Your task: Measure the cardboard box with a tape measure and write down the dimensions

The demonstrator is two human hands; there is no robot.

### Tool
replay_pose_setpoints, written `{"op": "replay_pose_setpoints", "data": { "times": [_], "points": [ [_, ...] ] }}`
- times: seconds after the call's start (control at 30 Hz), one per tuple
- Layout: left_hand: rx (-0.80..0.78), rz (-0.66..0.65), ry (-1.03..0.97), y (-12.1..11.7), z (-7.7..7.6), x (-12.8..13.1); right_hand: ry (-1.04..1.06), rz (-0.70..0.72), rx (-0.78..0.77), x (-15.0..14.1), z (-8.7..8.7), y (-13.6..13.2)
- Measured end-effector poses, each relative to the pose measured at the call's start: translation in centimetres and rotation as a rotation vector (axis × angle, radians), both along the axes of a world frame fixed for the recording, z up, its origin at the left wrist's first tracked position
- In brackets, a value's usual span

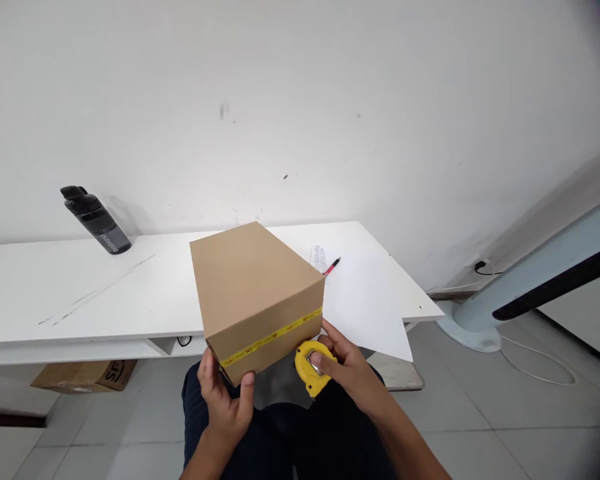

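Note:
A brown cardboard box (257, 280) is tilted over the front edge of the white table, with a yellow printed strip (273, 338) running along its near side. My left hand (225, 397) grips the box's lower near-left corner, thumb on the near face and fingers around the side. In my right hand (347, 370) is a yellow tape measure (313, 369), thumb across its front, just below the box's right corner. No blade shows pulled out of it. Some right-hand fingers are hidden behind the tape measure and seem close to the box.
On the white table (95, 287) a black bottle (97, 220) stands at the left. A white paper sheet (367, 300) overhangs the front right, near a red-and-black pen (333, 265) and a printed slip (319, 257). Another carton (85, 375) sits below; a pale tower appliance (535, 273) stands right.

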State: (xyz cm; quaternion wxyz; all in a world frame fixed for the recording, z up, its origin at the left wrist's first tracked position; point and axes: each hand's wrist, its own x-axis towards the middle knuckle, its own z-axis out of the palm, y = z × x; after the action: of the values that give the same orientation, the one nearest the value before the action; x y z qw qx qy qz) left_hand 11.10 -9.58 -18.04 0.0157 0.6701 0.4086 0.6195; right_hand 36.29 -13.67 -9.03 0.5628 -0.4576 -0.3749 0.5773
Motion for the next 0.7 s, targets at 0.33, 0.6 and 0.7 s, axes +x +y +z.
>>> {"op": "replay_pose_setpoints", "data": {
  "times": [0.33, 0.6, 0.7],
  "points": [
    [0.068, 0.019, 0.282, -1.3, 3.7, 0.6, -0.010, 0.044, -0.051, -0.8, -1.4, 1.3],
    [0.323, -0.107, 0.576, -0.3, 15.1, 2.0, 0.241, 0.266, -0.153, -1.1, -1.3, 1.5],
    [0.345, -0.095, 0.614, 2.1, 17.9, 4.5, 0.338, 0.212, -0.193, -2.2, -1.8, 1.7]
  ]
}}
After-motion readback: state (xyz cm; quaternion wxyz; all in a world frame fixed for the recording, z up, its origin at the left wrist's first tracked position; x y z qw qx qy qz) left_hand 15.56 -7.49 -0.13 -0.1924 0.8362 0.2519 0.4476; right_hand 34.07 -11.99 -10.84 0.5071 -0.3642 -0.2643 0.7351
